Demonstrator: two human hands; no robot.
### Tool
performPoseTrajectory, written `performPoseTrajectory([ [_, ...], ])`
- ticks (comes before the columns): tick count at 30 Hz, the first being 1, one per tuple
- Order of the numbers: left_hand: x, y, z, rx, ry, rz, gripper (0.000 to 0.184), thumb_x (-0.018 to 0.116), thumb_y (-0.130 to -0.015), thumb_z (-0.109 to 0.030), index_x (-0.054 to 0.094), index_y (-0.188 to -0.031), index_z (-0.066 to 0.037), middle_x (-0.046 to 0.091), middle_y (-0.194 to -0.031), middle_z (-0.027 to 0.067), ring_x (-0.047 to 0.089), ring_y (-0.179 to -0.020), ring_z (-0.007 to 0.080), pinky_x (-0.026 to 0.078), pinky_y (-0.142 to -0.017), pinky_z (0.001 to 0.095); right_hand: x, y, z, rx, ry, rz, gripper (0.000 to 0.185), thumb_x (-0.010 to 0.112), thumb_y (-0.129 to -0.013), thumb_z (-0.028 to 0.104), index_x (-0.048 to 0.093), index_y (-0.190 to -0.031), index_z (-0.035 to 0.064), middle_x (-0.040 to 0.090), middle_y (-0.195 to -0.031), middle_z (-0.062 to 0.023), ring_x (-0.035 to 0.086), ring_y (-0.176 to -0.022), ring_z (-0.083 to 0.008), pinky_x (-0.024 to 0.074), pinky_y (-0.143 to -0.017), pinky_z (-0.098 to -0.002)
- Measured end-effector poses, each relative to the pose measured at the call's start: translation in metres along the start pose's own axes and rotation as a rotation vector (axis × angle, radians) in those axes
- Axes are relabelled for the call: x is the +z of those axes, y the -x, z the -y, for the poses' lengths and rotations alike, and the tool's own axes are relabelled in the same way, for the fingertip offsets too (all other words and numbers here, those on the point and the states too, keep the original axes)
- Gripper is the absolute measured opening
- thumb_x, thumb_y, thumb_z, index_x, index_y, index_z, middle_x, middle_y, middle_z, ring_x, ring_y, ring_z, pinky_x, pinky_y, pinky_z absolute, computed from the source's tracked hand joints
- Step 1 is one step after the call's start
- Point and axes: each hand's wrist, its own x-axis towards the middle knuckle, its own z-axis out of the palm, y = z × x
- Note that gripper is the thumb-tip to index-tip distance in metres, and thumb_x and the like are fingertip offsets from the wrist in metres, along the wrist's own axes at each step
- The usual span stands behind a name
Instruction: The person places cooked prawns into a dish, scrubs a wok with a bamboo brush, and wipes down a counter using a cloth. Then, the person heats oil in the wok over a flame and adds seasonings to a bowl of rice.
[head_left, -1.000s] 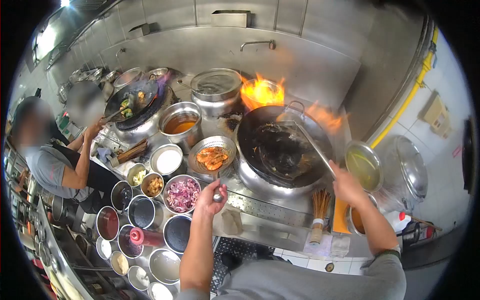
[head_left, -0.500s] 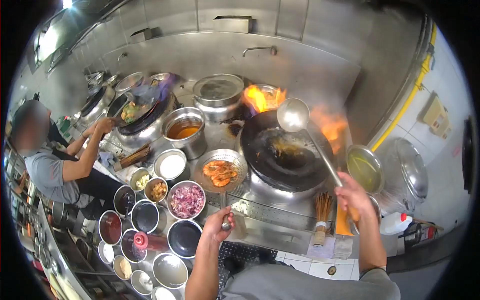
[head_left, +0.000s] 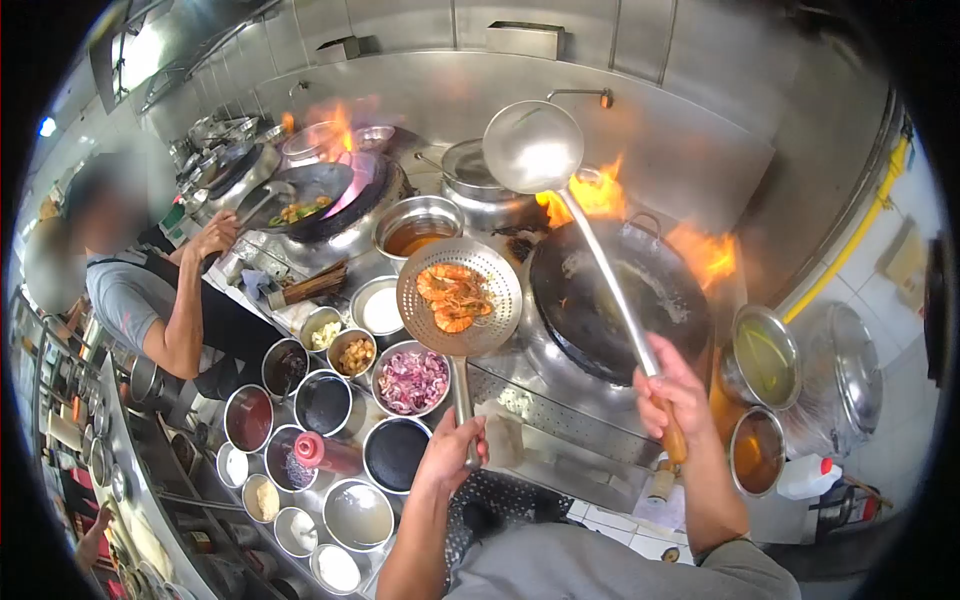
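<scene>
My left hand (head_left: 456,452) is closed round the handle of a perforated strainer (head_left: 420,315). Several cooked shrimp (head_left: 453,298) lie in the strainer, which is raised beside the wok. In my right hand (head_left: 672,395) is the wooden-ended handle of a metal ladle (head_left: 533,147), its bowl lifted high beyond the wok. The large black wok (head_left: 625,305) sits on the stove with only a thin shine of oil visible inside. Flames (head_left: 597,195) rise behind it. Below the strainer stands a bowl of chopped purple onion (head_left: 412,380).
At left a co-worker (head_left: 150,300) tosses food in another wok (head_left: 310,200). Many bowls and a red squeeze bottle (head_left: 330,453) stand at lower left. A pot of brown liquid (head_left: 415,232) is behind the strainer. Bowls (head_left: 762,358) with liquid stand at right.
The strainer with the shrimp has come up toward the camera. The ladle has risen out of the wok and moved left. The view has shifted, and flames now show at the co-worker's stove.
</scene>
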Motion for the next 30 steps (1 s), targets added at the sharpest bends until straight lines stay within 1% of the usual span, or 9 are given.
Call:
performPoseTrajectory([
  [4,0.002,0.023,-0.009,0.066,0.056,0.037,0.023,0.059,-0.092,-0.008,0.045,-0.111,-0.007,0.05,-0.076,0.0037,0.052,-0.056,0.0139,0.045,-0.047,0.0314,0.003,-0.029,-0.036,0.213,-0.01,0.038,0.063,0.054,-0.091,0.004,0.027,-0.148,0.0116,0.051,-0.084,-0.0061,0.045,-0.045,-0.0099,0.0412,-0.038,-0.0267],
  [8,-0.015,-0.008,-0.017,-0.064,0.284,0.022,0.016,0.059,-0.092,-0.008,0.049,-0.104,-0.006,0.051,-0.076,0.0041,0.05,-0.057,0.0125,0.043,-0.049,0.0303,0.023,-0.029,-0.034,0.15,0.603,-0.011,0.064,0.053,-0.092,-0.001,0.026,-0.149,0.0106,0.055,-0.086,-0.0072,0.051,-0.051,-0.0101,0.041,-0.04,-0.0273],
  [11,-0.009,-0.005,-0.021,-0.07,0.263,-0.015,0.014,0.06,-0.091,-0.007,0.052,-0.102,-0.005,0.052,-0.077,0.004,0.048,-0.058,0.0106,0.04,-0.051,0.0272,0.04,-0.01,-0.009,0.113,0.746,-0.085,0.066,0.053,-0.092,-0.001,0.026,-0.15,0.0126,0.056,-0.082,-0.0064,0.05,-0.051,-0.0097,0.04,-0.042,-0.0263],
  [16,0.019,0.015,-0.026,0.069,-0.074,-0.074,0.022,0.058,-0.091,-0.006,0.043,-0.106,-0.005,0.052,-0.074,0.0052,0.053,-0.055,0.0145,0.047,-0.046,0.0332,0.043,0.014,-0.011,0.036,1.387,-0.136,0.068,0.058,-0.091,0.01,0.026,-0.151,0.0153,0.059,-0.078,-0.0181,0.06,-0.062,-0.0216,0.0506,-0.064,-0.0381],
  [17,0.02,0.008,-0.028,0.092,-0.119,-0.071,0.022,0.058,-0.09,-0.006,0.042,-0.106,-0.004,0.052,-0.074,0.0055,0.053,-0.055,0.0148,0.047,-0.046,0.0333,0.033,0.014,-0.033,0.002,1.416,-0.112,0.067,0.059,-0.091,0.012,0.026,-0.15,0.0135,0.06,-0.079,-0.0163,0.062,-0.062,-0.0218,0.0514,-0.06,-0.0377],
  [19,0.019,-0.015,-0.028,0.128,-0.201,-0.078,0.023,0.059,-0.09,-0.005,0.042,-0.106,-0.003,0.053,-0.073,0.0062,0.054,-0.055,0.0154,0.047,-0.044,0.0337,0.044,0.007,-0.055,0.302,0.956,-0.118,0.06,0.057,-0.091,0.01,0.03,-0.144,0.012,0.055,-0.064,-0.0018,0.056,-0.051,-0.018,0.0464,-0.045,-0.033],
  [25,-0.004,-0.056,-0.039,-0.039,-0.035,-0.105,0.01,0.061,-0.091,-0.008,0.054,-0.085,-0.004,0.055,-0.07,0.0052,0.054,-0.056,0.0147,0.047,-0.047,0.0306,0.016,-0.026,-0.095,0.638,-0.389,-0.093,0.036,0.054,-0.092,0.009,0.043,-0.127,0.0131,0.048,-0.071,0.0019,0.046,-0.048,-0.0082,0.0396,-0.038,-0.0259],
  [26,-0.01,-0.059,-0.039,-0.05,-0.004,-0.103,0.01,0.061,-0.091,-0.009,0.054,-0.084,-0.004,0.055,-0.07,0.0048,0.054,-0.056,0.0141,0.047,-0.048,0.0298,0.001,-0.029,-0.102,0.641,-0.499,0.011,0.028,0.053,-0.094,0.01,0.046,-0.121,0.0129,0.052,-0.084,-0.0004,0.048,-0.052,-0.0055,0.0394,-0.039,-0.0237],
  [30,-0.026,-0.07,-0.028,-0.131,0.242,-0.077,0.011,0.061,-0.091,-0.01,0.054,-0.086,-0.004,0.056,-0.072,0.0036,0.053,-0.058,0.0103,0.046,-0.05,0.0264,-0.005,-0.036,-0.111,0.619,-0.564,0.012,0.015,0.052,-0.095,0.013,0.05,-0.11,0.0106,0.052,-0.076,0.0027,0.049,-0.052,-0.0056,0.0424,-0.043,-0.0232],
])
